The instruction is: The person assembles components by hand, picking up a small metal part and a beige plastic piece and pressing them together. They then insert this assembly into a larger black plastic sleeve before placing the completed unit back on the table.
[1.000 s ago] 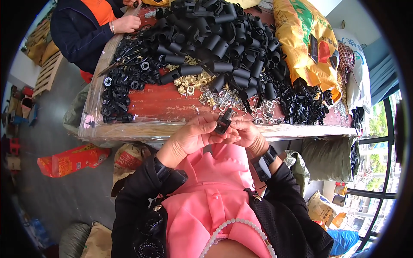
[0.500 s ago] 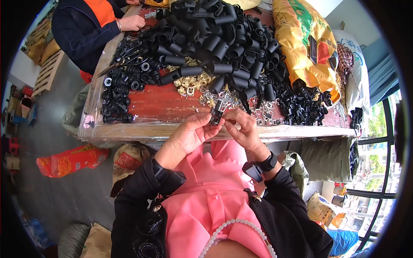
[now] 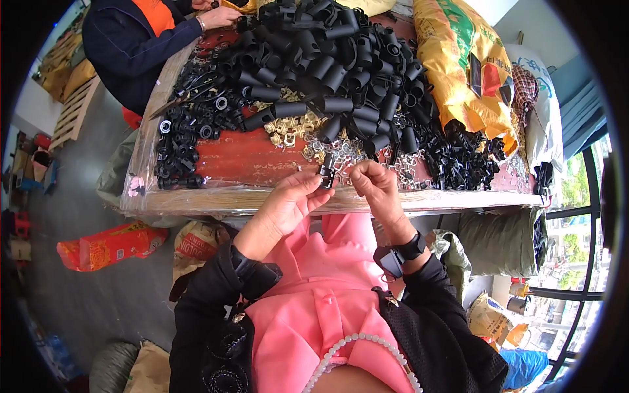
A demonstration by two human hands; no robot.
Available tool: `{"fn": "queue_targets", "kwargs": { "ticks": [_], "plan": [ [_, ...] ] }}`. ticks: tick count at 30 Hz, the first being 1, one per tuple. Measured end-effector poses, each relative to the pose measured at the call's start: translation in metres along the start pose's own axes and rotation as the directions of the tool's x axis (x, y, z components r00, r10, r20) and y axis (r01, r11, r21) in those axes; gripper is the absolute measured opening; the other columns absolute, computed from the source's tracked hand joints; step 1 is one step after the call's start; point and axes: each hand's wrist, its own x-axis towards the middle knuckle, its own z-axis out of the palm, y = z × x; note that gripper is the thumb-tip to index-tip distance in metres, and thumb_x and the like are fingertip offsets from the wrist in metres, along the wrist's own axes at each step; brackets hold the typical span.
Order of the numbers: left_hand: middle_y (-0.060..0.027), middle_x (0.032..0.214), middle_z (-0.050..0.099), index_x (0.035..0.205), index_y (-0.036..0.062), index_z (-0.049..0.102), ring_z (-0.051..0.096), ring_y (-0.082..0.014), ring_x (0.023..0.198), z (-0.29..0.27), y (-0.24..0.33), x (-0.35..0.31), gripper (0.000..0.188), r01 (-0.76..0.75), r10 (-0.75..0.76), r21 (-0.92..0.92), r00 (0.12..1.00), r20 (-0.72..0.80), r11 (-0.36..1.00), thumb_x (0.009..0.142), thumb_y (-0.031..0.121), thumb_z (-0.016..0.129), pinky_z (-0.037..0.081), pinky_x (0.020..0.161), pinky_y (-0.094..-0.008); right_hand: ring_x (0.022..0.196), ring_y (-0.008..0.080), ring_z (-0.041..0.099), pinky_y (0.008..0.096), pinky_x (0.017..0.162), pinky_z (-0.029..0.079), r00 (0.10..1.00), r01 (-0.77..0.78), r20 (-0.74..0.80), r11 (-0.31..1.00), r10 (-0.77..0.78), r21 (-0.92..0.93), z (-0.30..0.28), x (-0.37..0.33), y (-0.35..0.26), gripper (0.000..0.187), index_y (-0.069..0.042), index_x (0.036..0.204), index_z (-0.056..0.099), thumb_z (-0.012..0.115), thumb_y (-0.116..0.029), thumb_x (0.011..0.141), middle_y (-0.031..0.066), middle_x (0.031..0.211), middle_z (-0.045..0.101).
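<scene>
A small black plastic part [image 3: 327, 169] is pinched between the thumb and fingers of my left hand [image 3: 291, 203], held up over the table's near edge. Just to its right, apart from the part, is my right hand [image 3: 380, 188], thumb and fingers drawn together. Anything in that pinch is too small to make out. Beyond my hands lie loose silvery metal rings [image 3: 341, 152] and a small heap of gold-coloured fittings [image 3: 291, 128]. A big pile of black tube pieces [image 3: 327, 69] rises behind them.
Small black parts are heaped at the left [image 3: 177, 154] and right [image 3: 465, 160] of the red tabletop [image 3: 229, 157]. A wooden rim [image 3: 229, 198] edges the table. One yellow sack [image 3: 468, 72] stands at right. Far left, a co-worker's hand [image 3: 219, 17] reaches over the table.
My right hand has drawn away to the right from the black part, which my left hand still holds. The co-worker's hand has moved up and to the right.
</scene>
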Motion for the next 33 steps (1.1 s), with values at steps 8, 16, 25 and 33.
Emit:
{"fn": "queue_targets", "kwargs": {
  "ticks": [8,16,25,33],
  "plan": [
    [-0.0063,0.095,0.057,0.105,0.004,0.051,0.057,-0.0197,0.085,0.013,0.0,-0.004,0.026,0.028,-0.026,0.063,0.999,-0.024,0.998,0.08,0.009,0.053,0.047,0.072,-0.0252,0.057,0.0025,0.038,0.016,0.05,0.031,0.999,0.012,0.038,0.987,-0.018,0.161,0.012,-0.002,-0.009,0.011,-0.002,0.076,0.053,0.055,-0.012,0.081,-0.0036,0.065,0.046],
    [-0.0065,0.095,0.058,0.102,0.0055,0.053,0.058,-0.0203,0.082,0.008,-0.001,-0.004,0.023,0.055,-0.055,0.074,0.998,-0.014,0.996,0.079,0.009,0.054,0.048,0.072,-0.0273,0.063,0.0024,0.039,0.0152,0.056,0.031,0.999,-0.041,0.022,0.965,0.036,0.259,0.012,-0.006,-0.016,0.01,-0.002,0.077,0.051,0.054,-0.011,0.081,-0.0029,0.073,0.048],
    [-0.0067,0.095,0.058,0.094,0.0041,0.057,0.056,-0.0187,0.087,0.006,-0.009,-0.001,0.016,-0.171,0.173,-0.034,0.983,0.057,0.985,0.079,0.011,0.055,0.046,0.077,-0.0285,0.059,0.003,0.039,0.0163,0.052,0.032,0.999,0.043,0.001,0.991,-0.043,0.128,0.019,-0.007,-0.007,0.01,-0.003,0.079,0.05,0.053,-0.012,0.082,-0.0022,0.073,0.048],
    [-0.0127,0.095,0.056,0.1,-0.0007,0.05,0.056,-0.023,0.089,0.0,-0.002,-0.001,0.027,-0.024,0.043,-0.139,0.989,0.141,0.99,0.079,0.015,0.055,0.047,0.077,-0.0282,0.059,0.0068,0.044,0.0204,0.053,0.037,0.999,-0.01,0.033,0.986,0.005,0.164,0.019,-0.009,-0.013,0.008,-0.001,0.078,0.051,0.054,-0.008,0.08,-0.0005,0.071,0.049]
  ]
}}
